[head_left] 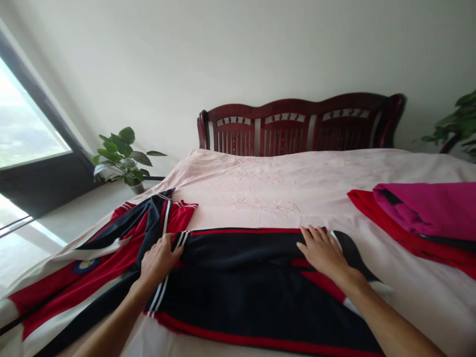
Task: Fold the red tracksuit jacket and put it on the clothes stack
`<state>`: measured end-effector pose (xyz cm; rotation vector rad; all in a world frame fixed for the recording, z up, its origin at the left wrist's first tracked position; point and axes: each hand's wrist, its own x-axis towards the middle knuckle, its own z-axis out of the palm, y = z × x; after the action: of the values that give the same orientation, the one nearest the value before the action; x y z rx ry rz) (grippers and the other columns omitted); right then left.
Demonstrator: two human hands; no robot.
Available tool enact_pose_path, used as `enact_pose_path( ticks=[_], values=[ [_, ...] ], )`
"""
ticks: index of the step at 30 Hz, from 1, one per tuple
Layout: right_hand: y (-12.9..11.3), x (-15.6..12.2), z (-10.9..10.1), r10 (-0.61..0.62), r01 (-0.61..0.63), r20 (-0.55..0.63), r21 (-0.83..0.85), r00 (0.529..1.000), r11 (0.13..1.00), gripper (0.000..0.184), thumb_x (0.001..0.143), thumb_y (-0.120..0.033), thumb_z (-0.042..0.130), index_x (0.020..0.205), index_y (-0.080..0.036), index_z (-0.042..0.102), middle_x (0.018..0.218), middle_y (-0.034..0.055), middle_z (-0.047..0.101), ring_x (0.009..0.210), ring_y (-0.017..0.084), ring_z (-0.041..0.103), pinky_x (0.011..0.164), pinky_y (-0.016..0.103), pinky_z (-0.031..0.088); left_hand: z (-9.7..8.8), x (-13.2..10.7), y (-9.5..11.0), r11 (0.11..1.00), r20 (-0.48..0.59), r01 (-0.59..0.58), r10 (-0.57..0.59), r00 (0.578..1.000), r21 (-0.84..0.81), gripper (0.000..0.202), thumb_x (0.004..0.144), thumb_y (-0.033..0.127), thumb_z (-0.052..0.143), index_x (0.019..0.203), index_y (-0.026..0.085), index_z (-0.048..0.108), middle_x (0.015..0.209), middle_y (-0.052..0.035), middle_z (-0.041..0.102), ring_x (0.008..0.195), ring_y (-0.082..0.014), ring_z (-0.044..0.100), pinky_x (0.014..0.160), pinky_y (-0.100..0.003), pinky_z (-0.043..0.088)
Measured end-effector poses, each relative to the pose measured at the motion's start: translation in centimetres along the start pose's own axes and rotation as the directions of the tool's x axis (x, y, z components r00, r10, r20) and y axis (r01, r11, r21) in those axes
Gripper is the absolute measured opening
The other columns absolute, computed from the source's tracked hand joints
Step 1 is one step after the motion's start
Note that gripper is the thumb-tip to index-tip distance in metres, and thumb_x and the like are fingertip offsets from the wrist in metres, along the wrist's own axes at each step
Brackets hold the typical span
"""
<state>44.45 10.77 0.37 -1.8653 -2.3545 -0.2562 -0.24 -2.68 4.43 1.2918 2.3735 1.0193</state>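
Note:
A navy track garment (241, 287) with red edging and white-striped ribbed bands lies folded lengthwise on the bed in front of me. My left hand (161, 258) is closed on its striped band at the left end, thumb and fingers on the cloth. Toward the right end, my right hand (323, 250) rests on the upper edge with its fingers spread. Red and white panels of the same garment show beneath my right wrist. A red, navy and white track jacket (111, 267) with a round badge is spread out just left of my left hand.
A pink sheet (260, 188) covers the bed, below a dark wooden headboard (286, 126). Folded magenta cloth (431, 208) lies on red cloth (394, 233) at the right. A potted plant (124, 156) stands by the window at the left; another plant (455, 124) shows far right.

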Motion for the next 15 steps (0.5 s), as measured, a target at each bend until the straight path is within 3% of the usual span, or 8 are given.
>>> enact_pose_path(
  ticks=[2, 3, 6, 8, 10, 15],
  values=[
    [-2.0, -0.8, -2.1, -0.092, 0.105, -0.115, 0.116, 0.989, 0.988, 0.045, 0.095, -0.033, 0.047, 0.134, -0.013, 0.057, 0.138, 0.0162, 0.058, 0.128, 0.031, 0.050, 0.108, 0.045, 0.036, 0.2, -1.0, 1.5, 0.958, -0.098, -0.212, 0.234, 0.967, 0.193, 0.043, 0.081, 0.039, 0.063, 0.122, 0.024, 0.062, 0.129, -0.0129, 0.062, 0.122, -0.0353, 0.055, 0.104, -0.047, 0.040],
    [-3.2, -1.5, -3.1, -0.154, 0.184, -0.169, 0.176, 0.974, 0.967, 0.038, 0.095, -0.031, 0.048, 0.128, -0.016, 0.060, 0.131, 0.0134, 0.062, 0.121, 0.028, 0.055, 0.104, 0.042, 0.039, 0.4, -1.6, 2.1, 0.916, -0.081, -0.324, 0.351, 0.933, 0.236, 0.040, 0.086, 0.039, 0.057, 0.124, 0.026, 0.062, 0.131, -0.0117, 0.061, 0.123, -0.0331, 0.055, 0.107, -0.046, 0.038],
    [-6.8, -3.8, -4.6, -0.286, 0.348, -0.241, 0.269, 0.927, 0.898, 0.017, 0.091, -0.028, 0.058, 0.106, -0.023, 0.065, 0.107, 0.0060, 0.066, 0.101, 0.024, 0.058, 0.090, 0.037, 0.044, 1.9, -2.5, 3.3, 0.826, 0.142, -0.544, 0.527, 0.838, 0.149, 0.035, 0.095, 0.039, 0.048, 0.121, 0.027, 0.067, 0.131, -0.0071, 0.063, 0.123, -0.0267, 0.056, 0.111, -0.039, 0.037],
    [-8.3, -5.0, -4.4, -0.318, 0.374, -0.234, 0.262, 0.919, 0.889, 0.010, 0.087, -0.021, 0.062, 0.097, -0.024, 0.064, 0.097, 0.0040, 0.065, 0.094, 0.024, 0.057, 0.082, 0.037, 0.043, 3.1, -2.4, 3.2, 0.796, 0.296, -0.583, 0.525, 0.798, 0.161, 0.039, 0.097, 0.041, 0.045, 0.126, 0.026, 0.066, 0.137, -0.0075, 0.062, 0.130, -0.0269, 0.052, 0.115, -0.042, 0.032],
    [-8.6, -5.8, -3.7, -0.334, 0.389, -0.234, 0.251, 0.913, 0.887, 0.013, 0.086, -0.012, 0.058, 0.091, -0.023, 0.063, 0.090, 0.0031, 0.063, 0.089, 0.022, 0.056, 0.079, 0.035, 0.042, 4.1, -1.8, 2.6, 0.772, 0.382, -0.596, 0.495, 0.781, 0.220, 0.044, 0.098, 0.042, 0.041, 0.132, 0.024, 0.062, 0.142, -0.0092, 0.059, 0.136, -0.0274, 0.047, 0.118, -0.046, 0.026],
    [-5.9, -7.0, -1.9, -0.345, 0.425, -0.299, 0.268, 0.890, 0.865, 0.025, 0.083, 0.000, 0.050, 0.086, -0.022, 0.061, 0.085, 0.0027, 0.060, 0.086, 0.020, 0.056, 0.080, 0.033, 0.043, 5.0, -0.6, 1.3, 0.778, 0.414, -0.576, 0.452, 0.790, 0.250, 0.048, 0.101, 0.045, 0.033, 0.138, 0.026, 0.056, 0.145, -0.0082, 0.057, 0.137, -0.0241, 0.047, 0.118, -0.046, 0.025]
  ],
)
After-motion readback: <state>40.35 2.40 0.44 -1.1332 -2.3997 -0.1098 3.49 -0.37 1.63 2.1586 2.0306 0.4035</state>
